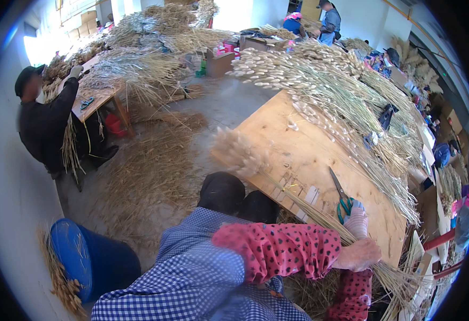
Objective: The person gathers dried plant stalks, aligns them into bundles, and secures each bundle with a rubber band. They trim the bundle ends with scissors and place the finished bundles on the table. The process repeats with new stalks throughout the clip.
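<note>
My left hand (361,254), bare below a pink spotted sleeve, is closed around the stems of a bundle of dried bunny-tail grass (314,212). The bundle slants across the near edge of a plywood table (274,120), its fluffy heads (240,154) towards the far left. A thin yellow tie (284,188) circles the stems below the heads. My right hand (357,222), in a pale striped glove, is just beyond my left. Its fingers are at the green handles of a pair of scissors (340,192); whether they grip them is hidden.
Loose bunny-tail stems (318,76) are heaped along the table's far side. At left, a person in dark clothing (48,116) works at another table (98,104). A blue barrel (98,257) stands by the wall. Cut straw (150,160) litters the floor. More people are farther back.
</note>
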{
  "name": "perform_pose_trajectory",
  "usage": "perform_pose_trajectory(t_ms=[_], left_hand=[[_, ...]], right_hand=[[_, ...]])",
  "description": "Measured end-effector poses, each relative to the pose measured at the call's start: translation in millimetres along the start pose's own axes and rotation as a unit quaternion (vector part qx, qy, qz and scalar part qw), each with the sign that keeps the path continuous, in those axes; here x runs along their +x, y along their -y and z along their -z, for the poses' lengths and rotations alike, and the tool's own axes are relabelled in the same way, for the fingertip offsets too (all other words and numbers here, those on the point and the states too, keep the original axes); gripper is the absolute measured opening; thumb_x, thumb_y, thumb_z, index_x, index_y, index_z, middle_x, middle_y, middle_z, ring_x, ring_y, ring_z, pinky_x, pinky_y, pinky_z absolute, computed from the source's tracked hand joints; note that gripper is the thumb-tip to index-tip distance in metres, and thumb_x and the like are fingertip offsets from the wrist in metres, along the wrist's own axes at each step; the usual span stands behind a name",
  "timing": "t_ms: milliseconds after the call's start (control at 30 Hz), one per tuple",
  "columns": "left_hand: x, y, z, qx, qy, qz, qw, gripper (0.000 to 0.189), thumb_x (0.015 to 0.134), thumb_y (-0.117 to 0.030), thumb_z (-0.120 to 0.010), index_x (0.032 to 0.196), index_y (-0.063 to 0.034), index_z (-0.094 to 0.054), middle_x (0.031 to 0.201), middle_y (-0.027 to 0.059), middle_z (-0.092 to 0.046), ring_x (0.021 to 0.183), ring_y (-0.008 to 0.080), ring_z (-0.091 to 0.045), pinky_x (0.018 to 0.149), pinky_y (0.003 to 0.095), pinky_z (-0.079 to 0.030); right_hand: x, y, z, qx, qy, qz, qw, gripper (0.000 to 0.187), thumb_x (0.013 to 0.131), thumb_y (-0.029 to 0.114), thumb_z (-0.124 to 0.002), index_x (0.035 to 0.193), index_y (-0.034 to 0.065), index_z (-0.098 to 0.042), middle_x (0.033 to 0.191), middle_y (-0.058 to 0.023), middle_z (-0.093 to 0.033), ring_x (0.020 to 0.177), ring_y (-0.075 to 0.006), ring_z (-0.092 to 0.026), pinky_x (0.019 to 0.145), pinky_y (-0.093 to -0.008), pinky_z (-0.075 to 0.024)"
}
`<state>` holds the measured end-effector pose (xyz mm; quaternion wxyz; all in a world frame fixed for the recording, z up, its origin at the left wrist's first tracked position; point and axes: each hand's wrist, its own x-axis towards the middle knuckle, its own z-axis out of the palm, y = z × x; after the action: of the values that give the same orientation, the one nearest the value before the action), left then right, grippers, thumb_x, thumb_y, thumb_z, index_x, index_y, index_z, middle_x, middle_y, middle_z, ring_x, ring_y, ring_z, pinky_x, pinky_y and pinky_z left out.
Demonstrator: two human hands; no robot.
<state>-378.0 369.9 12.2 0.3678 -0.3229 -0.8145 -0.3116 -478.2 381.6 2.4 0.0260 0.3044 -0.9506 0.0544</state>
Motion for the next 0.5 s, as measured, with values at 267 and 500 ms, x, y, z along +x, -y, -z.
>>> perform_pose_trajectory(t_ms=[267,500], left_hand=[[-14,25,-73,0.038,-0.137,0.006,0.990,0.017,0.071,-0.021,-0.059,0.075,-0.0047,-0.058,0.077,0.0129,-0.057,0.072,0.0294,-0.057,0.068,0.0381,-0.045],[6,22,-29,-0.013,0.033,-0.001,0.999,0.017,0.075,-0.020,-0.056,0.072,-0.0041,-0.058,0.075,0.0158,-0.055,0.070,0.0316,-0.056,0.068,0.0412,-0.044]], right_hand=[[-8,-7,1,0.123,-0.025,0.002,0.992,0.037,0.078,0.015,-0.064,0.110,0.0016,-0.051,0.097,-0.0264,-0.063,0.096,-0.0441,-0.059,0.080,-0.0485,-0.0471],[-55,-35,5,0.123,-0.066,-0.081,0.987,0.033,0.080,0.016,-0.063,0.109,0.0022,-0.056,0.089,-0.0204,-0.065,0.084,-0.0296,-0.062,0.075,-0.0404,-0.0486]])
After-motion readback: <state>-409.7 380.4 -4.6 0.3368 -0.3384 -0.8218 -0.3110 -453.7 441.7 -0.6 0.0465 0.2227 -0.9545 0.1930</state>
